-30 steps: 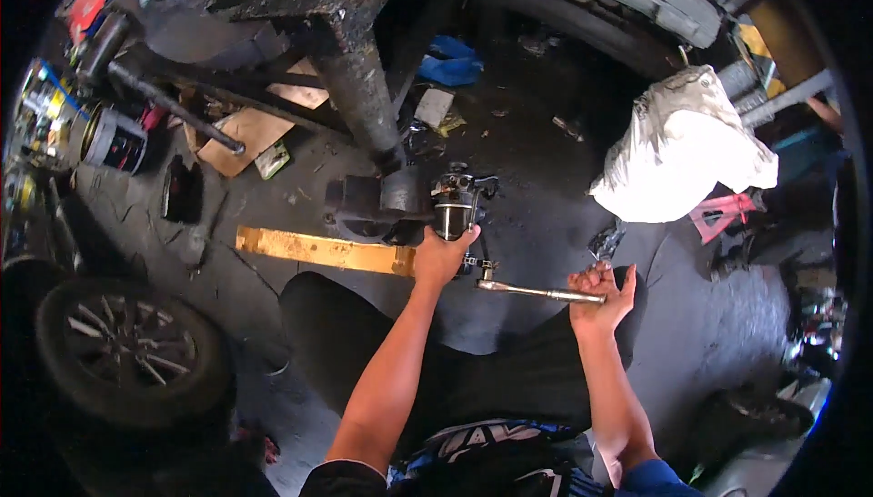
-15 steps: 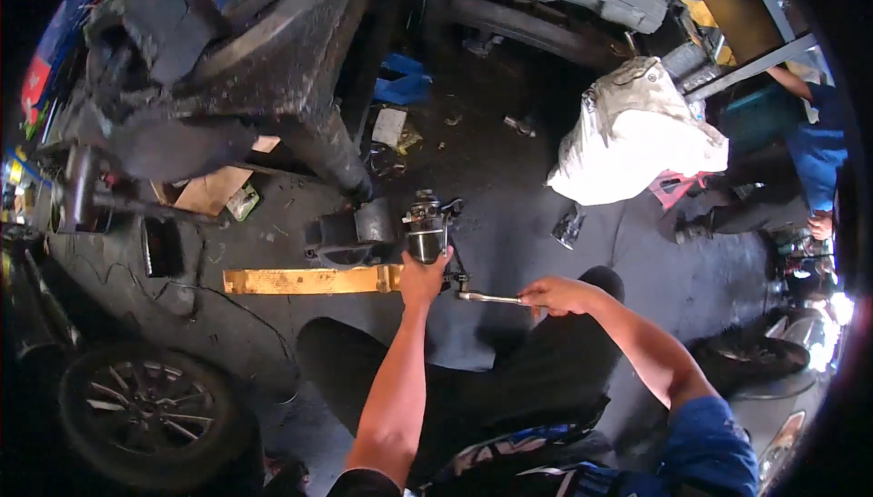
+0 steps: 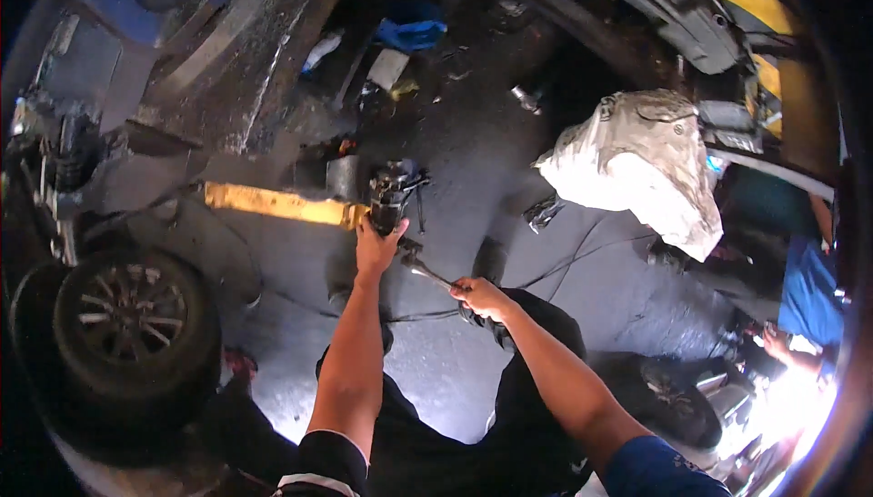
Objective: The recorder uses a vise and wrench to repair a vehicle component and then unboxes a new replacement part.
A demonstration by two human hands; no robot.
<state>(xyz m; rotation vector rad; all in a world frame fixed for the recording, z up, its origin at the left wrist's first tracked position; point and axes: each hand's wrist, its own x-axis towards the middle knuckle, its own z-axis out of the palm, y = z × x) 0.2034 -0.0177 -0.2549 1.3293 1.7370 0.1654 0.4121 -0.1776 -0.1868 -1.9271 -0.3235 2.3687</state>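
My left hand [image 3: 375, 250] is closed round the lower end of a dark cylindrical car part [image 3: 389, 199] with metal fittings at its top. A thin arm-like piece sticks out on its right side. My right hand [image 3: 482, 299] grips the handle of a ratchet wrench [image 3: 435, 275]. The wrench slants up and left, its head close beside the lower right of the part. Whether the head sits on a fastener I cannot tell. A yellow bar [image 3: 282, 204] reaches left from beside the part, its right end touching or just behind my left hand.
A wheel with a tyre [image 3: 132, 320] lies at the left. At the right is a large pale sack [image 3: 637, 165]. A dark cable [image 3: 564, 265] crosses the floor. Blue plastic [image 3: 411, 35] lies at the back. Another person in a blue shirt [image 3: 809, 292] is at the far right.
The head view has shifted and turned. The wrench handle has swung from nearly level to slanting down toward my right hand. Both hands keep their holds.
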